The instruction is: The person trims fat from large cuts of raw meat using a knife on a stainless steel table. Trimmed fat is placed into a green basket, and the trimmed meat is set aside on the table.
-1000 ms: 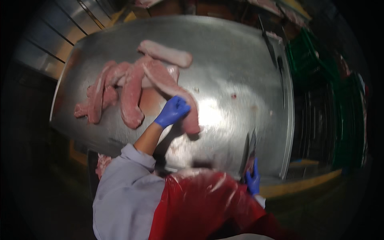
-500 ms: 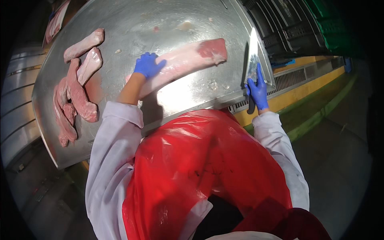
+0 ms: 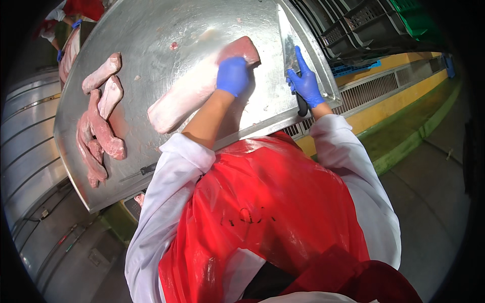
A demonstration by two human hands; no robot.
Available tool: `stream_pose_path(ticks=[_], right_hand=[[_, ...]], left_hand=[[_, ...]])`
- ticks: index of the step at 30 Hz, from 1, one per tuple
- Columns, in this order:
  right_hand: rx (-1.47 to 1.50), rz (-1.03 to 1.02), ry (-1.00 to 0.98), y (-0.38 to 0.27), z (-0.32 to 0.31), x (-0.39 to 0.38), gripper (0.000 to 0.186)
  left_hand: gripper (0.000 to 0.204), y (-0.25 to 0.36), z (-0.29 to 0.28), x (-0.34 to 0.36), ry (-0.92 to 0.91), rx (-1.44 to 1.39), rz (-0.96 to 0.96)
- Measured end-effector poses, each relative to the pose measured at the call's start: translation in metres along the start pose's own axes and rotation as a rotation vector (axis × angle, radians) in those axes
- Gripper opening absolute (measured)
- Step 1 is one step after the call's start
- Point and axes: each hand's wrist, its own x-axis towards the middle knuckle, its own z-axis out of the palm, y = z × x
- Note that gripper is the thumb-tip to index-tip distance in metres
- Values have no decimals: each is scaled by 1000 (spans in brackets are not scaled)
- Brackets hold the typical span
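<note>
A long, pale pork loin (image 3: 184, 95) lies slantwise on the metal table (image 3: 151, 30), its redder end pointing away to the right. Gloved in blue, my left hand (image 3: 233, 77) is closed over the loin near that red end, fingertips partly hidden. My right hand (image 3: 307, 87), also in a blue glove, lies to the right of the loin. It grips a large knife (image 3: 287, 40) by its black handle, with the index finger stretched out. The broad blade points away from me, close to the table's right edge and apart from the meat.
Several trimmed meat strips (image 3: 105, 126) lie at the table's left. A thin dark-handled tool (image 3: 146, 169) rests by my left sleeve. Dark plastic crates (image 3: 364, 30) stand beyond the right edge. At far left, a co-worker's gloved hand (image 3: 77, 23) is near more meat (image 3: 69, 55).
My left hand has moved along the loin from its left part to the red right end. The loin now lies at a steeper slant. My right hand still holds the knife; the view has shifted.
</note>
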Motion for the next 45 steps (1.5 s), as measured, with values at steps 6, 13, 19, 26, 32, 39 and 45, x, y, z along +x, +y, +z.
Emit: stream_pose_path(ticks=[6, 13, 19, 26, 32, 39, 45], right_hand=[[-262, -210, -143, -26, 42, 25, 78], [-328, 10, -609, -33, -10, -26, 73], [-404, 0, -562, -67, 43, 37, 66], [-168, -116, -662, -12, 51, 20, 65], [-74, -64, -588, -35, 92, 45, 72], [-18, -40, -704, -8, 65, -28, 72], [-134, -137, -615, -48, 143, 42, 76]], left_hand=[[10, -8, -15, 5, 124, -265, -135], [11, -8, -36, 8, 94, -229, -197], [17, -15, -47, 30, 31, -287, -183], [20, -59, -55, 46, 20, -328, -250], [16, -47, -74, 57, -63, -671, -333], [7, -76, -75, 47, -40, -1018, -542], [8, -108, -76, 55, 4, -664, -219]])
